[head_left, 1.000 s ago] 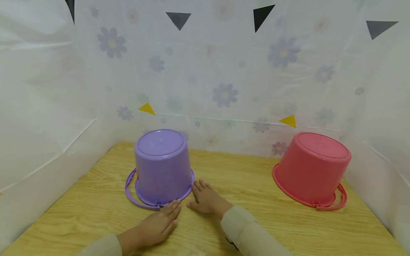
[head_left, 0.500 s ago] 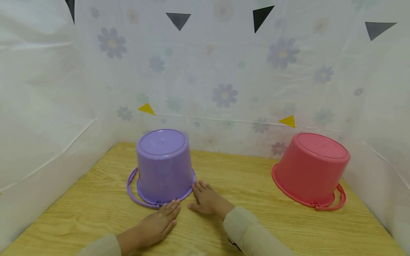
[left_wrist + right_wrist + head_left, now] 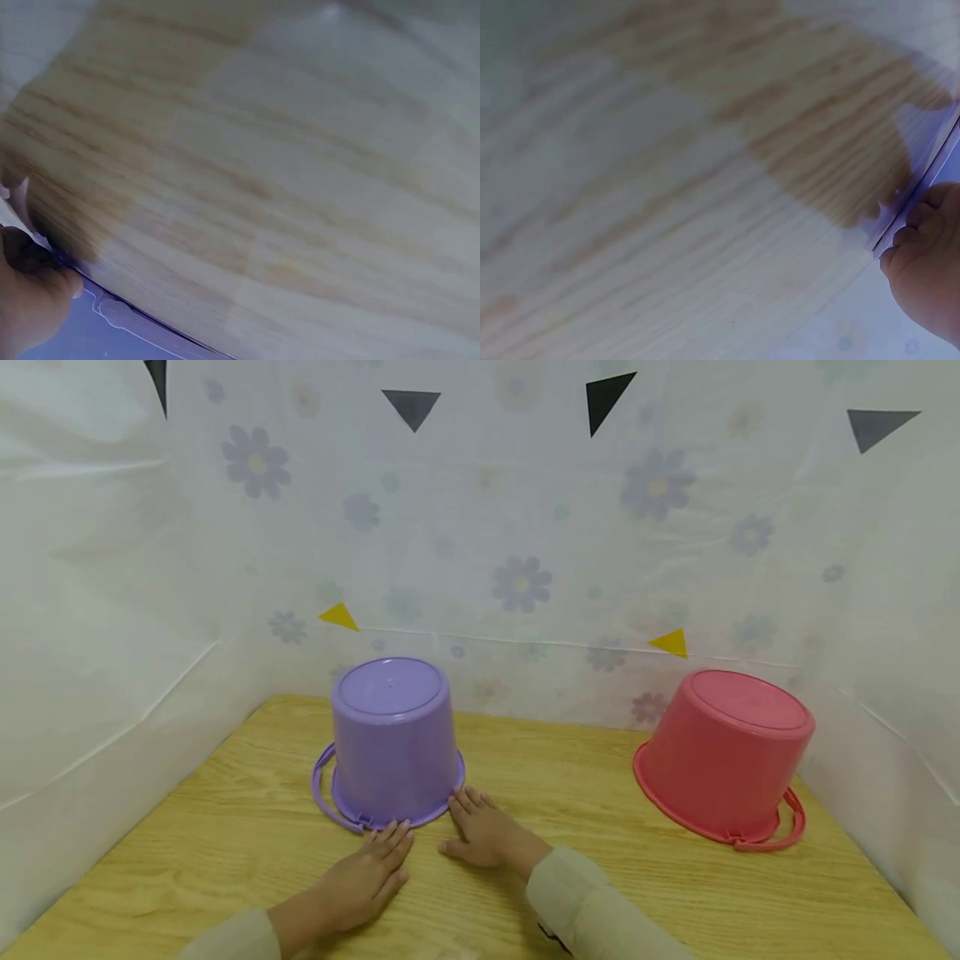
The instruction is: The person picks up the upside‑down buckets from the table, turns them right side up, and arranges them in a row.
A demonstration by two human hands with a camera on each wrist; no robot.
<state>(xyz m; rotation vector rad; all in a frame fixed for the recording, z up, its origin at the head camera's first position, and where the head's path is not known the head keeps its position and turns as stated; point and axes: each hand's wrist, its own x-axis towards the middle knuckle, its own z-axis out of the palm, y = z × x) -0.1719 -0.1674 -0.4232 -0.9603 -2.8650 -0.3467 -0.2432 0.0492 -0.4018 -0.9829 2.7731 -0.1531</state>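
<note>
A purple bucket (image 3: 393,752) stands upside down left of the middle of the table, its handle (image 3: 324,793) lying out to the left. At the near rim, my left hand (image 3: 360,877) touches the bucket with its fingers extended. My right hand (image 3: 483,831) has straight fingers against the rim's right side, palm down near the wood. In the left wrist view, part of the left hand (image 3: 34,296) meets the purple rim (image 3: 142,322). The right wrist view shows curved fingertips of the right hand (image 3: 926,262) along the rim's edge. Neither hand grips the bucket.
A red bucket (image 3: 727,760), also upside down, stands at the right of the wooden table (image 3: 555,768) with its handle (image 3: 787,835) toward the right. White sheeting (image 3: 450,527) with flowers closes off the back and sides.
The purple bucket has slid slightly right and back along the table, its handle moving with it. Both hands stay at its rim. The red bucket has stayed in place.
</note>
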